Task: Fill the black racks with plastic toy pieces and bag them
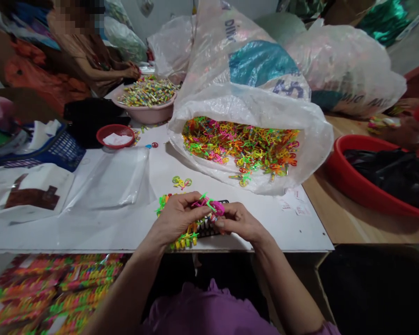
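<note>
My left hand (176,217) and my right hand (240,221) meet over the near edge of the white table (132,223). Both pinch a small bunch of pink and green plastic pieces (209,204). Under the hands lies a black slotted rack (207,228) with yellow and green pieces (185,240) standing in a row along it. A loose green and yellow piece (181,182) lies just beyond. A big clear bag (251,107) lies open behind it, spilling several neon plastic pieces (244,146).
A pink basin of striped sticks (147,100) stands at the back with another person's hand (131,72) at it. A small red bowl (115,135), a clear plastic sheet (115,179) and a blue basket (61,149) lie to the left. A red tub (338,172) sits right. Packed coloured pieces (52,293) lie below left.
</note>
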`<state>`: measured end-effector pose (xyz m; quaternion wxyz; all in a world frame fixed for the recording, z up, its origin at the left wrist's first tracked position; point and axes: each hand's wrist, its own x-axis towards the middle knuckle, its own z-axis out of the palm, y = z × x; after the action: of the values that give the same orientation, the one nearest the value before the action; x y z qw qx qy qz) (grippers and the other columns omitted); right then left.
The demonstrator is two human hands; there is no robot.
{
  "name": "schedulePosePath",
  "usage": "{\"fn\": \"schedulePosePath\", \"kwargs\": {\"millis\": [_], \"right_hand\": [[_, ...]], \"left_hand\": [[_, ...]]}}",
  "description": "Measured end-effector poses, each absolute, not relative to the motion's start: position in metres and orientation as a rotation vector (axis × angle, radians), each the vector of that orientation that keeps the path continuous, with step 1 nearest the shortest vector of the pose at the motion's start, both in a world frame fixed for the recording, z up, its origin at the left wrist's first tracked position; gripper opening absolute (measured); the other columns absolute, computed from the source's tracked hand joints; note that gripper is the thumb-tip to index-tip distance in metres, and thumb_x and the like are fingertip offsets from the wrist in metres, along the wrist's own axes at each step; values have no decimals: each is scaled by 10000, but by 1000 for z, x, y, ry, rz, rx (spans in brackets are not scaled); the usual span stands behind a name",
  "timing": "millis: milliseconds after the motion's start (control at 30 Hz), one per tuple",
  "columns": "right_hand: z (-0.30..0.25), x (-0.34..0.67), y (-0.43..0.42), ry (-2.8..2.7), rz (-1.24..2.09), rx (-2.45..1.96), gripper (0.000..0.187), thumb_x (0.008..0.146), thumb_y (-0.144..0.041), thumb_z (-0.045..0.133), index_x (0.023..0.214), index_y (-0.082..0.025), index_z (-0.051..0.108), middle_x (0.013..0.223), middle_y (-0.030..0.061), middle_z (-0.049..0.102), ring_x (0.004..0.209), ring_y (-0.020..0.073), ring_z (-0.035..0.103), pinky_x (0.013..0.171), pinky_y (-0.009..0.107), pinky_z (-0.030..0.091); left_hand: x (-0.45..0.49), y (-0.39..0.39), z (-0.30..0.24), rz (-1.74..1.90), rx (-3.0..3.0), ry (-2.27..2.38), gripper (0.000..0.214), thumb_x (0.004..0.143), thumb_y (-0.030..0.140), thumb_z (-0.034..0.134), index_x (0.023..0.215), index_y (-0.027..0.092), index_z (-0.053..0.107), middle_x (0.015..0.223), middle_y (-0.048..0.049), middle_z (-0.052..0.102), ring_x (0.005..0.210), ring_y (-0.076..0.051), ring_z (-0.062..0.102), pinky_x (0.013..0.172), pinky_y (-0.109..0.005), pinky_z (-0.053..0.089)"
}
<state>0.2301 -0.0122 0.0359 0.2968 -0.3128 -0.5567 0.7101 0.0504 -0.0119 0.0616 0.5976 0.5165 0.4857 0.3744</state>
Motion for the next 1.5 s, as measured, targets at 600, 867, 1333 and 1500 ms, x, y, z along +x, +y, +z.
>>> {"fn": "schedulePosePath", "kwargs": {"millis": [600, 867, 1333, 1500], "right_hand": [[15, 231, -11, -1665, 1276, -1161, 149, 784, -305, 551, 812, -160, 556, 672, -31, 500, 613, 88, 437, 563, 189, 352], [-63, 190, 1, -1672, 1019, -1396, 103, 772, -244, 507, 789, -165, 571, 724, 0, 585, 649, 127, 522, 608, 220, 394], [-58, 172, 10, -2315, 594, -1543, 250, 770, -113, 432, 1011, -142, 490, 912, 98, 579, 784, 206, 557, 666, 298, 444], [-62, 165, 12, -2341, 554, -1518, 241, 791, -117, 427, 1022, -149, 491, 933, 95, 569, 803, 209, 551, 669, 303, 449]], "left_hand": [[19, -4, 74, 962, 1972, 1511, 365, 749, 430, 600, 1033, 202, 607, 956, -37, 632, 843, -169, 586, 775, -306, 473], [28, -12, 23, 578, 2412, 1467, 193, 863, 223, 449, 1003, 183, 577, 968, -62, 619, 961, -200, 555, 861, -355, 433], [33, -1, -6, 794, 2527, 1477, 202, 891, 309, 424, 951, 210, 589, 841, -38, 646, 807, -190, 597, 762, -329, 467], [34, 0, -4, 815, 2531, 1480, 224, 895, 351, 413, 923, 213, 587, 846, -43, 649, 812, -188, 595, 769, -330, 467]]}}
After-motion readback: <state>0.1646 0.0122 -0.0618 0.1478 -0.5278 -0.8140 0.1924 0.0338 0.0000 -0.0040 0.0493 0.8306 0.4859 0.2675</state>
